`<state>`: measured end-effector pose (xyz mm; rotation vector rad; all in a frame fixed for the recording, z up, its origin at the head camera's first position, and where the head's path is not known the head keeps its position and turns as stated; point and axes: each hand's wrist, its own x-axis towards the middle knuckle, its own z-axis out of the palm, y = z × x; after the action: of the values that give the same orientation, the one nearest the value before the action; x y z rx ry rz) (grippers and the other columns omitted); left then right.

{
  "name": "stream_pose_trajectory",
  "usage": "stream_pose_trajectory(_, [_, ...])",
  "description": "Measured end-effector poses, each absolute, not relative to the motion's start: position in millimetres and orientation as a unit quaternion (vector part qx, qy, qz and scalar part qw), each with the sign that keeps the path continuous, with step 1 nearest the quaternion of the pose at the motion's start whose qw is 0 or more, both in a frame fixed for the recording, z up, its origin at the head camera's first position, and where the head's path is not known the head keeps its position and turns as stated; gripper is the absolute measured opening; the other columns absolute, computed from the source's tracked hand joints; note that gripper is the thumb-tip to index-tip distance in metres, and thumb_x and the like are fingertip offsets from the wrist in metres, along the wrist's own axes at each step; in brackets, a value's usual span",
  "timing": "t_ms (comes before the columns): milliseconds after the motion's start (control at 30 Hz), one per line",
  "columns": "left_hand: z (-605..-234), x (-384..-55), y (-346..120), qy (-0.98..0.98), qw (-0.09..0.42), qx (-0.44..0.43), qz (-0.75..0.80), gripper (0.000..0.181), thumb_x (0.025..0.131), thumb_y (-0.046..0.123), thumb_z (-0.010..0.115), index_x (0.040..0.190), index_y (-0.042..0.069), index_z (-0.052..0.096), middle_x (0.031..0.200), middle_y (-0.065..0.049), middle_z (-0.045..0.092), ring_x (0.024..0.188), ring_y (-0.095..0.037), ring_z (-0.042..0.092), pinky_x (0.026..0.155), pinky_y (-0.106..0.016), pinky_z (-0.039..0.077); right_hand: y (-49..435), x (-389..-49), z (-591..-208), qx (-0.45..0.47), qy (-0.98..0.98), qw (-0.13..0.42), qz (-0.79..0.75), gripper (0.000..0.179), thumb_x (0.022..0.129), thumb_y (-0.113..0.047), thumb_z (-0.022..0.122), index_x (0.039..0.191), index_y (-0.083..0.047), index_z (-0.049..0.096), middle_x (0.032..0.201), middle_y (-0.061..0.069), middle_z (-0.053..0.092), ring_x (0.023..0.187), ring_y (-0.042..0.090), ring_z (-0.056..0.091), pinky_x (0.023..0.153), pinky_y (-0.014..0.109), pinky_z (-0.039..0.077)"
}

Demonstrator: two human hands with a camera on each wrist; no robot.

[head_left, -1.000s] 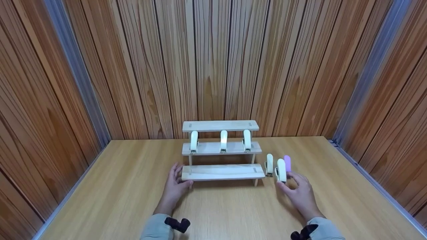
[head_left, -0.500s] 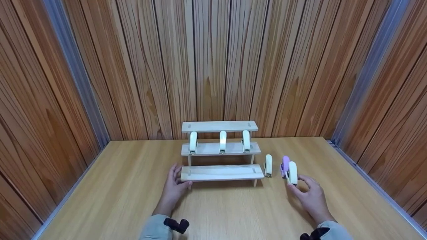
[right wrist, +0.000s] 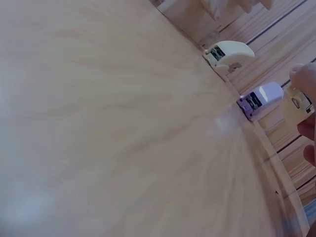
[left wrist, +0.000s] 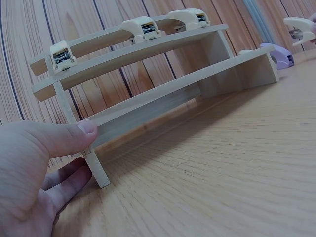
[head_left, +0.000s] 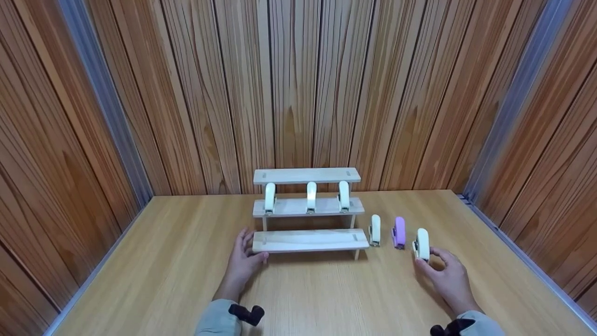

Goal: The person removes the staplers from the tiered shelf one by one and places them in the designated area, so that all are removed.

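Observation:
My left hand [head_left: 243, 263] grips the left end of a three-step wooden display stand [head_left: 310, 241], thumb on the lowest board and fingers by its leg [left wrist: 96, 168]. My right hand [head_left: 447, 277] pinches a cream hole punch [head_left: 421, 244] out to the right, apart from the others. Between it and the stand, a purple hole punch [head_left: 399, 232] and another cream hole punch [head_left: 375, 230] rest on the table. Three more cream punches line the middle step: left one [head_left: 270, 198], centre one [head_left: 311, 197], right one [head_left: 344, 196]. Fingers behind the held punch are partly hidden.
The wooden table [head_left: 163, 270] is bounded by a plank-patterned back wall [head_left: 298, 93] and side walls, with metal posts [head_left: 508, 102] in the corners. The stand's top board [head_left: 307, 175] is close to the back wall.
My right hand has carried the cream punch rightward, past the purple one, which now shows fully. The left hand and the stand have stayed where they were.

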<state>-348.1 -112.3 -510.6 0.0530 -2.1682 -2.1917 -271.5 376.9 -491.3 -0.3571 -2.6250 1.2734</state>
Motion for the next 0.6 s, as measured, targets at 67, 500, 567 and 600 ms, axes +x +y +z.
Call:
stream_pose_trajectory(67, [-510, -348, -112, -0.704, 0.027, 0.018, -0.710, 0.099, 0.085, -0.007, 0.074, 0.162, 0.014, 0.014, 0.164, -0.011, 0.030, 0.148, -0.041, 0.029, 0.113, -0.053, 0.037, 380, -271, -492, -0.128, -0.886, 0.096, 0.435, 0.085, 0.087, -0.059, 0.072, 0.147, -0.005, 0.048, 0.152, 0.027, 0.039, 0.135, 0.047, 0.039, 0.110, 0.067, 0.032])
stream_pose_trajectory(500, [-511, -347, -113, -0.700, 0.030, 0.009, -0.714, 0.099, 0.086, -0.007, 0.073, 0.162, 0.015, 0.014, 0.164, -0.009, 0.031, 0.148, -0.039, 0.030, 0.114, -0.052, 0.038, 394, -272, -499, -0.112, -0.889, 0.103, 0.432, 0.080, 0.090, -0.053, 0.071, 0.145, 0.001, 0.048, 0.142, 0.029, 0.048, 0.128, 0.048, 0.051, 0.107, 0.063, 0.040])
stream_pose_trajectory(567, [-511, -347, -113, -0.698, 0.033, 0.002, -0.716, 0.098, 0.086, -0.008, 0.073, 0.162, 0.013, 0.014, 0.164, -0.010, 0.030, 0.147, -0.039, 0.032, 0.111, -0.050, 0.041, 395, -273, -500, -0.113, -0.891, 0.108, 0.427, 0.076, 0.091, -0.049, 0.072, 0.143, 0.002, 0.049, 0.141, 0.029, 0.050, 0.127, 0.047, 0.052, 0.107, 0.063, 0.040])
stream_pose_trajectory(600, [-512, -347, -113, -0.699, 0.035, -0.002, -0.715, 0.098, 0.086, -0.008, 0.072, 0.162, 0.012, 0.014, 0.164, -0.012, 0.030, 0.146, -0.040, 0.033, 0.110, -0.050, 0.043, 396, -273, -500, -0.114, -0.891, 0.108, 0.425, 0.076, 0.091, -0.048, 0.072, 0.143, 0.002, 0.049, 0.140, 0.030, 0.050, 0.127, 0.047, 0.052, 0.107, 0.064, 0.039])
